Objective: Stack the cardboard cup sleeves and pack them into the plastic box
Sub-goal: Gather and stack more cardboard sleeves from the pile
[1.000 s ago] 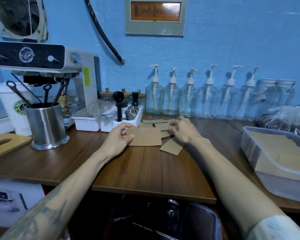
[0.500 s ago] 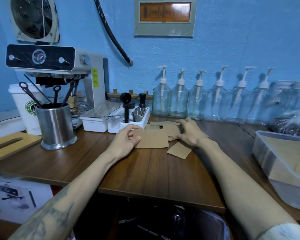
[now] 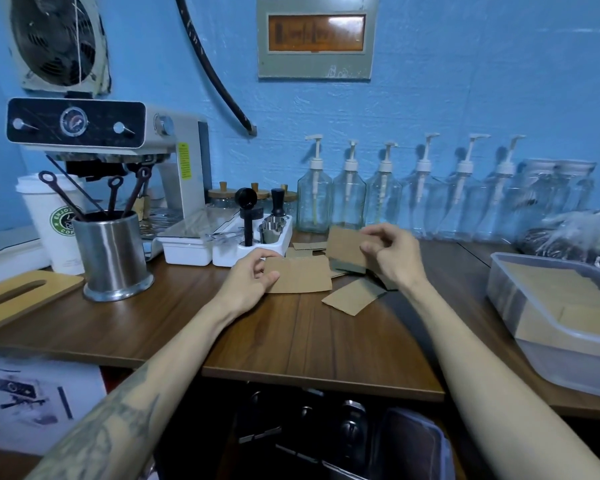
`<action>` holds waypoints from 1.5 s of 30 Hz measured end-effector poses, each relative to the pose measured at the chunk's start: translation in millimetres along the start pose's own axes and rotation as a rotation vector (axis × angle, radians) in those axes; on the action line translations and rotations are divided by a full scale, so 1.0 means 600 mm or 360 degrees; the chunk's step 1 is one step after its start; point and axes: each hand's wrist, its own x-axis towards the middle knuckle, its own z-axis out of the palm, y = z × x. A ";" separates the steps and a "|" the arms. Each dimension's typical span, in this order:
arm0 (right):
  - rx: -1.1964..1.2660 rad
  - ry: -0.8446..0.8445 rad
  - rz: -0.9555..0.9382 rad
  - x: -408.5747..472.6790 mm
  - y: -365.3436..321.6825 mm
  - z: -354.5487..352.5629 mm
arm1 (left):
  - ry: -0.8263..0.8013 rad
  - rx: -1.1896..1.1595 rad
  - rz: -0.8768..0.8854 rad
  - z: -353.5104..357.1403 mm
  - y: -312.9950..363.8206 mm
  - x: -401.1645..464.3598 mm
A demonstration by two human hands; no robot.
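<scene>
Head view: left hand (image 3: pixel 253 280) resting on the wooden counter (image 3: pixel 312 344), fingers curled round the left edge of a flat cardboard sleeve (image 3: pixel 300 279) lying there. Right hand (image 3: pixel 394 252) raised just above the counter, pinching another sleeve (image 3: pixel 345 249) by its right end, tilted and clear of the wood. One more loose sleeve (image 3: pixel 352 296) flat on the counter near the right wrist, a few others (image 3: pixel 307 247) scattered behind the two hands. Plastic box (image 3: pixel 510 289) at the far right edge of the counter, translucent, already holding flat brown sleeves (image 3: pixel 561 292).

Left side: white paper cup (image 3: pixel 51 223) with a round green logo, letters "ENJO" and "CO" readable, the rest hidden behind a steel utensil pot (image 3: pixel 113 254). Espresso machine (image 3: pixel 101 140) behind, round gauge on its black panel, yellow sticker (image 3: pixel 184 161) on its side with print too small to read. Row of clear pump bottles (image 3: pixel 385 195) along the blue wall, unlabelled. Grey wall panel (image 3: pixel 316 36) above, orange window blurred, lettering unreadable.
</scene>
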 end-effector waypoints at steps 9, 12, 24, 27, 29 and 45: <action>0.0784 -0.0406 -0.0021 -0.034 -0.047 0.027 | -0.0013 -0.0044 -0.0046 0.000 -0.004 0.003; 0.0535 -0.0495 -0.0022 -0.039 -0.051 0.043 | -0.0018 -0.0042 -0.0039 0.003 -0.001 0.002; 0.0696 -0.0294 0.0129 -0.042 -0.049 0.054 | -0.0068 -0.0072 0.0007 0.000 -0.015 0.010; 0.0657 -0.0420 0.0108 -0.047 -0.042 0.056 | -0.0071 -0.0079 0.0001 0.001 -0.014 0.010; 0.0408 -0.0475 0.0008 -0.052 -0.034 0.054 | -0.0081 -0.0067 0.0007 0.001 -0.013 0.009; -0.0924 -0.0453 -0.0126 -0.053 -0.005 0.065 | -0.0111 0.0044 0.0014 0.002 -0.004 0.004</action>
